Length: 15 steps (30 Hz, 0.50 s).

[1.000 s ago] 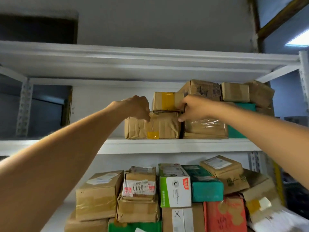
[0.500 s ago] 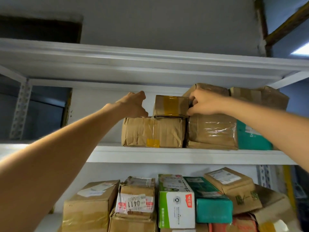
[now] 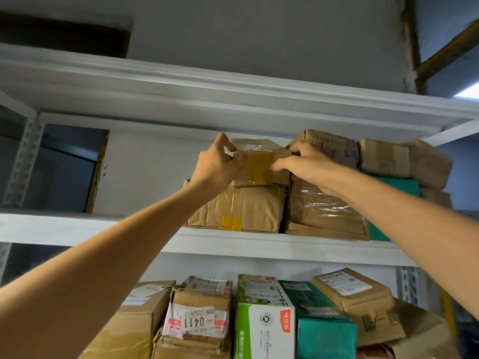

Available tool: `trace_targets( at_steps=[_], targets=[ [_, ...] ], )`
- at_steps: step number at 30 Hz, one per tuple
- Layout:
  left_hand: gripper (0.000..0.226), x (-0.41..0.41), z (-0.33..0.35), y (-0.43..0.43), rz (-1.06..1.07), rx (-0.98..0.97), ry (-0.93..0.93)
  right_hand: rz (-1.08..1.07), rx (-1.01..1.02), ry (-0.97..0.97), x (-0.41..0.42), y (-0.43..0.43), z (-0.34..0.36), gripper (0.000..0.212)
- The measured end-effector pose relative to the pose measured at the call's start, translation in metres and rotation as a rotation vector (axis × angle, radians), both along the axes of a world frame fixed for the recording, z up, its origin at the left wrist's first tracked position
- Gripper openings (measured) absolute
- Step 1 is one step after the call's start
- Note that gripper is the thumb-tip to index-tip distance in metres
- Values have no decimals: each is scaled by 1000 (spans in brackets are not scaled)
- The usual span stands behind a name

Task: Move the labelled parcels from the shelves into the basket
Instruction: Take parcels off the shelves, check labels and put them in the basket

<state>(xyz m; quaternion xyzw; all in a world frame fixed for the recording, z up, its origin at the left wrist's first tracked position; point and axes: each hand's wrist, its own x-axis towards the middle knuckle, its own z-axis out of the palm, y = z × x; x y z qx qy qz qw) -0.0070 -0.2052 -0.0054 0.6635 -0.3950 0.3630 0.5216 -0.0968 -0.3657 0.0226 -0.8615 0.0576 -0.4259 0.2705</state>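
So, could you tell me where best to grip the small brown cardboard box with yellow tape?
Take the small taped box by its two short ends, from the front, as the left hand and right hand do: it lies flat on a crumpled brown parcel, underside covered, with a plastic-wrapped parcel close on its right.

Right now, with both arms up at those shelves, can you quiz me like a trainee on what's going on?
1. True or false: the left hand and the right hand both grip the small box.
2. What lies directly under that box? A) bare shelf B) a crumpled brown box C) a green box
3. What colour is the tape across the small box?
Key: 1 true; 2 B; 3 yellow.
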Motion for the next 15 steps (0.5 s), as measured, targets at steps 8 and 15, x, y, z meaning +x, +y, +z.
trace_targets(
  at_steps=[8, 15],
  targets=[
    [54, 3, -6, -3, -146, -262, 246, -110, 39, -257, 6, 8, -9, 37],
    [80, -5, -29, 7, -205, 2, 80, 44, 50, -189, -10, 8, -33, 90]
  ],
)
